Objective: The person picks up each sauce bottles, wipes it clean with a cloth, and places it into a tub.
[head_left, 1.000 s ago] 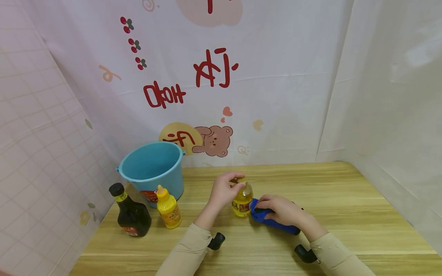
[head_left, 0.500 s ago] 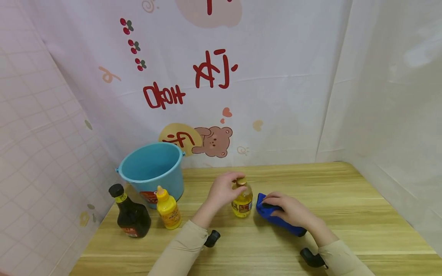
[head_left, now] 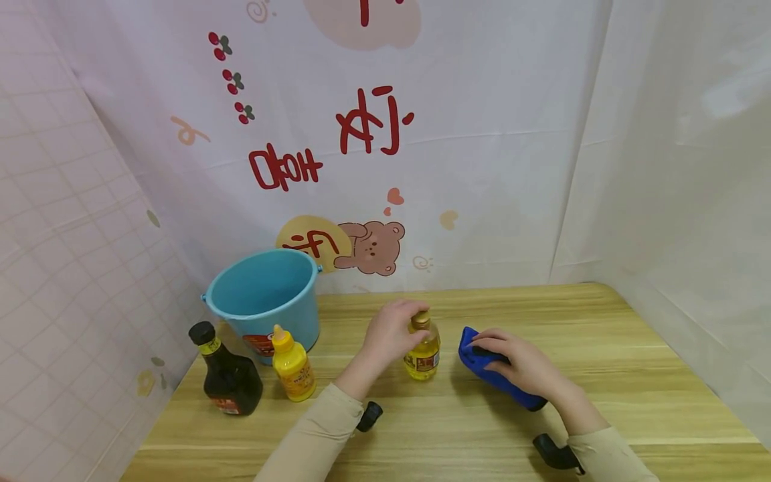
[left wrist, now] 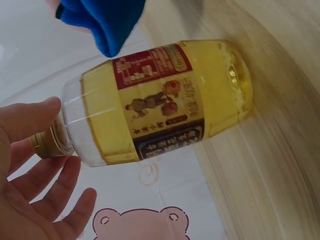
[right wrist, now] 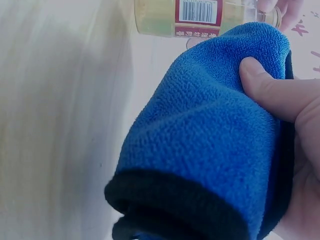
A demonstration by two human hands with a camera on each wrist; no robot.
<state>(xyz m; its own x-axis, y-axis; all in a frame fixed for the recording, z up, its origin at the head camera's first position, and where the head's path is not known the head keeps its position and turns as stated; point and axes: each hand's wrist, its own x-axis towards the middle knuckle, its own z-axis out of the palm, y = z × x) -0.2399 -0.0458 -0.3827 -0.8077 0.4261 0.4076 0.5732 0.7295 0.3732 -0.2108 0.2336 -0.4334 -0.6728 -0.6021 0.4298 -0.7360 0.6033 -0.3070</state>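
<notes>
A small clear bottle of yellow cooking oil with a gold cap stands upright on the table. My left hand pinches it at the neck, thumb on one side and fingers on the other, as the left wrist view shows close up around the cap. To the right, my right hand grips a folded blue towel with black edging. In the right wrist view the thumb presses on the fuzzy cloth. Between towel and bottle there is a gap in the head view.
A light blue bucket stands at the back left of the wooden table. In front of it are a yellow squeeze bottle and a dark sauce bottle with a black cap. A printed white curtain hangs behind the table.
My right hand has drawn the towel away from the oil bottle, to the right, and it now sits apart. The left hand stays at the bottle's neck.
</notes>
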